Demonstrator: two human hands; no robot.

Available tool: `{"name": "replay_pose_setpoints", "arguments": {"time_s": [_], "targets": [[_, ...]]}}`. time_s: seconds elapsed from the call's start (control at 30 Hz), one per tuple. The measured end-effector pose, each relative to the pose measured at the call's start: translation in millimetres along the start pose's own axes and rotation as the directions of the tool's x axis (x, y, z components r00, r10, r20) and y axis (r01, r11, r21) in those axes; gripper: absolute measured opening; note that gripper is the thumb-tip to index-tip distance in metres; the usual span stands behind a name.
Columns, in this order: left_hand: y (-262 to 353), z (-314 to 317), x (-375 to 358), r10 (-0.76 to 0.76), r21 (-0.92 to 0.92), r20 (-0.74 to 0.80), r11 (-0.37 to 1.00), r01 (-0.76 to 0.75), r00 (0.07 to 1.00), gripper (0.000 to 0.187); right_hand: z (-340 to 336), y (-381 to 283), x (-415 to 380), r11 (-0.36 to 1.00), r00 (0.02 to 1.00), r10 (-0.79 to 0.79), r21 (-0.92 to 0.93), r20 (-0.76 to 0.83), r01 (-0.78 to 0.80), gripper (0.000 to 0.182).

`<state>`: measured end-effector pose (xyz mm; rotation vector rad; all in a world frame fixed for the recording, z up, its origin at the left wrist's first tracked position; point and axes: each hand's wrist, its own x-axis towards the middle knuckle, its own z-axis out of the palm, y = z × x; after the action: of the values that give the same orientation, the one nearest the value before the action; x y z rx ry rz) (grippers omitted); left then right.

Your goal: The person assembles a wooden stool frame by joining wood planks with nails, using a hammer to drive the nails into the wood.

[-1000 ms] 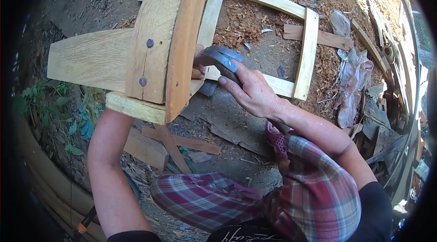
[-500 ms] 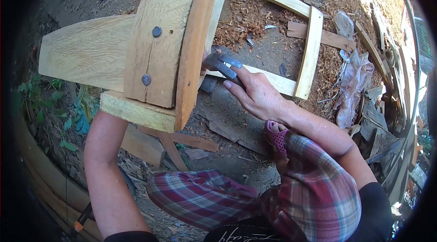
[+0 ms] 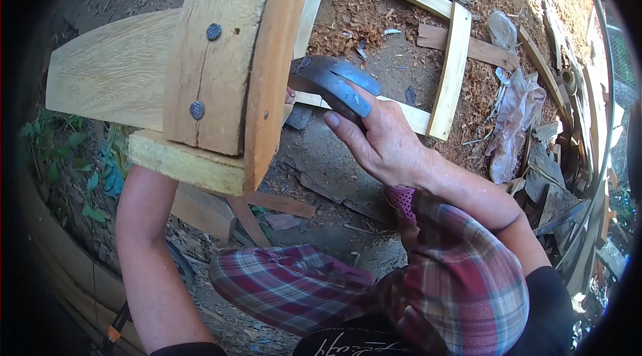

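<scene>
My right hand (image 3: 374, 138) grips a dark metal hatchet head (image 3: 334, 85), its blade set against the right edge of a wooden frame (image 3: 221, 55) of nailed boards. Two nail heads show on the frame's near board. My left arm reaches up behind the frame. Only a fingertip of my left hand (image 3: 289, 96) shows at the frame's right edge, holding it from behind. Beyond the hatchet, the frame's thin pale slats (image 3: 451, 68) form a rectangle over the ground.
Wood shavings and sawdust (image 3: 414, 41) cover the dirt. Loose boards (image 3: 267, 205) lie under the frame. Crumpled plastic (image 3: 515, 122) and scrap wood pile at the right. Green plants (image 3: 73, 162) grow at the left. My plaid-trousered knees (image 3: 461, 269) are below.
The hatchet has come up and nearer the camera along the frame's edge. The frame has shifted slightly left.
</scene>
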<state>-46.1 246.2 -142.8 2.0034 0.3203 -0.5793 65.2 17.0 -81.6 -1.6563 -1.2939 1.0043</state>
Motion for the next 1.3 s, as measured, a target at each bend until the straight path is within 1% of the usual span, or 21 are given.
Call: {"name": "replay_pose_setpoints", "arguments": {"time_s": [0.03, 0.1, 0.13, 0.2, 0.23, 0.3, 0.33, 0.37, 0.4, 0.53, 0.57, 0.6, 0.7, 0.77, 0.9, 1.0, 1.07, 1.1, 1.17, 1.23, 1.3], "targets": [[-2, 1, 0, 0.001, 0.000, -0.002, 1.000, -0.001, 1.000, 0.034, 5, 8, -2, 0.999, 0.999, 0.034, -0.004, 0.042, -0.034, 0.040], [-9, 3, 5, 0.159, 0.079, 0.010, 0.984, -0.159, 0.987, 0.033, 12, 24, -1, 0.996, 0.995, 0.071, -0.056, 0.064, -0.067, 0.039], [-10, 0, 6, 0.160, 0.085, 0.002, 0.983, -0.160, 0.987, 0.033, 12, 28, 2, 0.989, 0.990, 0.111, -0.105, 0.087, -0.101, 0.039], [1, 1, 2, -0.098, -0.072, 0.040, 0.992, 0.100, 0.994, 0.028, 7, 18, 1, 0.987, 0.988, 0.148, -0.071, 0.049, -0.144, 0.032], [-3, 5, 2, -0.101, -0.075, 0.054, 0.992, 0.105, 0.993, 0.028, 3, 7, 0, 0.992, 0.992, 0.121, -0.030, 0.042, -0.120, 0.033], [-14, 6, 7, 0.153, 0.051, -0.013, 0.987, -0.152, 0.988, 0.027, 1, 7, 1, 0.996, 0.996, 0.088, 0.000, 0.034, -0.088, 0.034], [-19, 6, 8, 0.282, 0.120, -0.038, 0.954, -0.276, 0.959, 0.028, 7, 17, 2, 0.993, 0.991, 0.110, -0.056, 0.072, -0.106, 0.034], [-19, 6, 9, 0.285, 0.120, -0.040, 0.953, -0.278, 0.958, 0.028, 14, 29, 3, 0.986, 0.985, 0.132, -0.113, 0.108, -0.120, 0.034], [-19, 5, 9, 0.263, 0.109, -0.052, 0.961, -0.256, 0.963, 0.026, 18, 38, 2, 0.977, 0.978, 0.153, -0.169, 0.140, -0.129, 0.035], [-26, 11, 0, 0.145, 0.048, -0.076, 0.989, -0.142, 0.987, 0.019, 9, 33, -4, 0.991, 0.992, 0.121, -0.063, 0.041, -0.118, 0.037], [-25, 11, 1, 0.123, 0.035, -0.084, 0.992, -0.121, 0.989, 0.017, 6, 30, -4, 0.976, 0.976, 0.216, -0.035, 0.032, -0.215, 0.037], [-16, 7, 1, 0.129, 0.041, -0.089, 0.991, -0.126, 0.988, 0.017, 2, 31, -4, 0.977, 0.977, 0.211, -0.041, 0.027, -0.210, 0.037], [3, 2, 1, 0.077, 0.075, -0.006, 0.994, -0.077, 0.997, 0.011, 0, 37, -8, 0.981, 0.981, 0.193, -0.030, -0.010, -0.193, 0.039], [7, -5, 5, 0.036, 0.154, 0.093, 0.987, -0.050, 0.995, 0.012, -1, 42, -8, 0.980, 0.982, 0.188, -0.074, 0.029, -0.185, 0.040], [9, -6, 1, 0.011, 0.139, 0.088, 0.990, -0.023, 0.996, 0.010, 0, 45, -10, 0.977, 0.979, 0.200, -0.085, 0.036, -0.196, 0.041], [-1, 1, -18, -0.083, 0.027, 0.000, 0.996, 0.083, 0.997, 0.009, -3, 45, -10, 0.979, 0.979, 0.200, -0.055, 0.033, -0.198, 0.042], [-41, 33, -41, -0.096, -0.111, -0.353, 0.992, 0.060, 0.931, 0.025, -8, 44, -8, 0.975, 0.974, 0.219, -0.039, 0.060, -0.217, 0.037], [-59, 52, -54, -0.115, -0.171, -0.514, 0.985, 0.029, 0.850, 0.032, -11, 45, -8, 0.977, 0.975, 0.213, -0.039, 0.061, -0.211, 0.037], [-78, 84, -80, -0.176, -0.268, -0.774, 0.961, -0.063, 0.608, 0.048, -14, 49, -6, 0.972, 0.971, 0.236, -0.023, 0.039, -0.235, 0.033], [1, 116, -75, -0.445, -0.509, -0.777, 0.860, -0.028, 0.445, 0.068, -20, 55, -1, 0.971, 0.973, 0.230, -0.070, 0.036, -0.227, 0.032], [8, 158, -63, -0.328, -0.428, -0.832, 0.892, -0.141, 0.448, 0.075, -29, 55, 10, 0.960, 0.965, 0.258, -0.117, 0.035, -0.252, 0.029]]}}
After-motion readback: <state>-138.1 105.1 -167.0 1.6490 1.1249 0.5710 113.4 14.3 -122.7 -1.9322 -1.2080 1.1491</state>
